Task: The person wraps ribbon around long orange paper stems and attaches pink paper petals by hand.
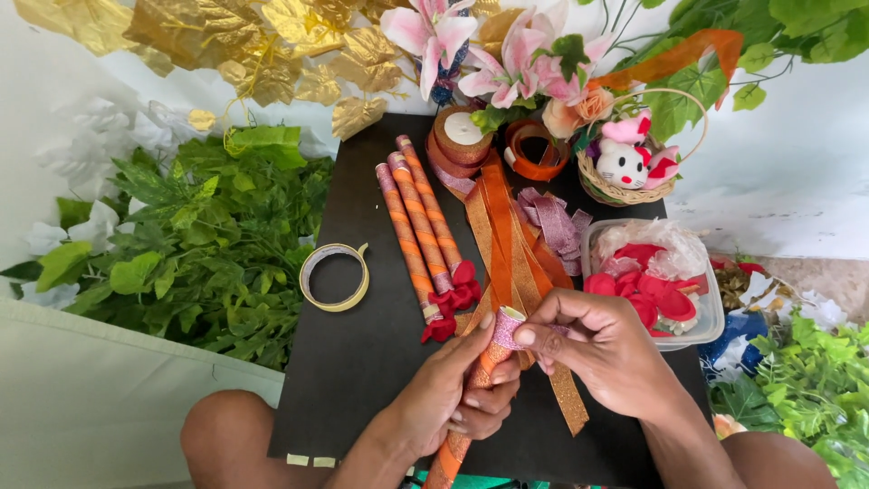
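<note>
The orange striped stick (478,376) stands tilted over the black bench (362,344), near the person's lap. The left hand (453,398) is wrapped tight around its middle. The right hand (602,349) pinches pink glitter ribbon (509,328) at its top. I think it helps to hold the stick steady and pull the ribbon snug and flat

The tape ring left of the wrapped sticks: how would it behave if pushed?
The tape ring lies flat on the black board, so it would probably slide, not roll. It looks thin and hollow, likely light. Its loose end might snag.
</note>
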